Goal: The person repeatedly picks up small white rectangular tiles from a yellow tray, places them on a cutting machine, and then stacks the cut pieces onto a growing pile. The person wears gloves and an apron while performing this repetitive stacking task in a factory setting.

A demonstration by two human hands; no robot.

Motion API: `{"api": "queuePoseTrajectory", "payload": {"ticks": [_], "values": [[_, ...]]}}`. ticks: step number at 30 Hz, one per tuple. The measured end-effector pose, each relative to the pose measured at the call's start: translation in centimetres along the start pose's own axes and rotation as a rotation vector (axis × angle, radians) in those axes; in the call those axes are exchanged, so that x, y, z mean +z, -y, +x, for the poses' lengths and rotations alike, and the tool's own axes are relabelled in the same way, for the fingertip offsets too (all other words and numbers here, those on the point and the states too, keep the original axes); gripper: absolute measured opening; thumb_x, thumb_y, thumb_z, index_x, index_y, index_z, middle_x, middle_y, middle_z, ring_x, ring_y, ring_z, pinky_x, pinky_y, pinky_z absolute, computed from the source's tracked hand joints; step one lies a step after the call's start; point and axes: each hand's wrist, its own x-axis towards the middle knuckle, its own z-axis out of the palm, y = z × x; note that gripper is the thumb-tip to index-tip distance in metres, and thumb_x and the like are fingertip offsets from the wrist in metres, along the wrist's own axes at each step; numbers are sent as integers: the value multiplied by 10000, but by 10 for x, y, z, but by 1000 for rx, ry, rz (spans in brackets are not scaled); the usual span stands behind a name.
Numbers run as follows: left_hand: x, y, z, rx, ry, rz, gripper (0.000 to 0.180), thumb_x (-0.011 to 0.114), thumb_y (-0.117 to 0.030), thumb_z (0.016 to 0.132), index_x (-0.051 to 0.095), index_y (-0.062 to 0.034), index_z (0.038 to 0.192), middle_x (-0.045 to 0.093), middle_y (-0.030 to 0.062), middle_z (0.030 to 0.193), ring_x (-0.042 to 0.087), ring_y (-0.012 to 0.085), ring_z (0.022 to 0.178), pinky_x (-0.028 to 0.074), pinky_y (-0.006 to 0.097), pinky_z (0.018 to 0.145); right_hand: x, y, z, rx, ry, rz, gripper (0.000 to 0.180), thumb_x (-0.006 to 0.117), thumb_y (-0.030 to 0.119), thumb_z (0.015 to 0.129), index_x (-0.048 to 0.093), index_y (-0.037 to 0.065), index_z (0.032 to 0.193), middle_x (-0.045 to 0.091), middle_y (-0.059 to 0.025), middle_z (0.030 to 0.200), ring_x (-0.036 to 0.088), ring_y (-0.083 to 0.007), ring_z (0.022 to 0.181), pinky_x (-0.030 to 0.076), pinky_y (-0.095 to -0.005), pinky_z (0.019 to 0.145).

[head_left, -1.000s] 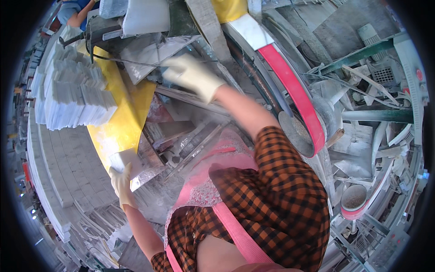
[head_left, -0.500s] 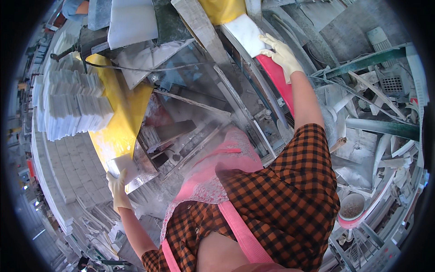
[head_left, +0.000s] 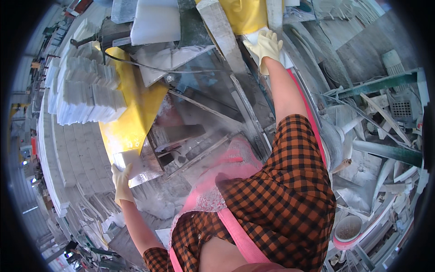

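Observation:
At the left, my left hand (head_left: pixel 121 180) in a pale glove grips the near edge of a small white stone tile (head_left: pixel 126 159). That tile lies at the near end of a wet yellow sheet (head_left: pixel 129 120). My right hand (head_left: pixel 266 44), gloved alike, reaches far forward with its fingers apart, resting on a white slab (head_left: pixel 285 58). The hand and forearm hide much of this slab. Its far end meets a hanging yellow flap (head_left: pixel 247 17). A red strip (head_left: pixel 310 106) runs along the track behind the slab, partly hidden by my arm.
Stacked white tiles (head_left: pixel 88 99) stand left of the yellow sheet. A dark cable (head_left: pixel 172 71) crosses above the gap between both work places. Wooden bars (head_left: pixel 224 34) and a green metal beam (head_left: pixel 378 84) frame the area. A bucket (head_left: pixel 348 228) stands at lower right among stone scraps.
My right hand has pushed farther forward, and the white slab has slid with it toward the yellow flap. My left hand stays on its tile. The whole view has shifted slightly.

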Motion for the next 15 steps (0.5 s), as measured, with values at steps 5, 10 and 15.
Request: {"api": "queuePoseTrajectory", "payload": {"ticks": [5, 10, 15], "values": [[0, -11, -9, -12, -2, -45, 1117, 866, -369, 689, 318, 82, 1551, 563, 278, 1396, 588, 345, 1263, 467, 381, 1050, 8, -8, -8, -81, -111, -26, 791, 682, 570, 886, 512, 88, 1490, 491, -185, 1507, 399, -339, 1427, 253, -523, 1208], [0, -23, -19, -13, -15, -10, 1128, 868, -405, 701, 313, 72, 1559, 549, 277, 1424, 581, 348, 1283, 464, 388, 1058, -2, -34, -28, -171, -99, -13, 747, 691, 538, 881, 543, 95, 1464, 565, -159, 1375, 497, -321, 1305, 374, -483, 1098], [1, -23, -15, 10, -38, 181, 1137, 849, -491, 716, 328, 72, 1554, 540, 303, 1433, 559, 376, 1323, 440, 399, 1088, -20, -67, -90, -233, -153, -71, 703, 680, 502, 907, 548, 78, 1452, 565, -162, 1355, 505, -328, 1298, 402, -470, 1078]]}}
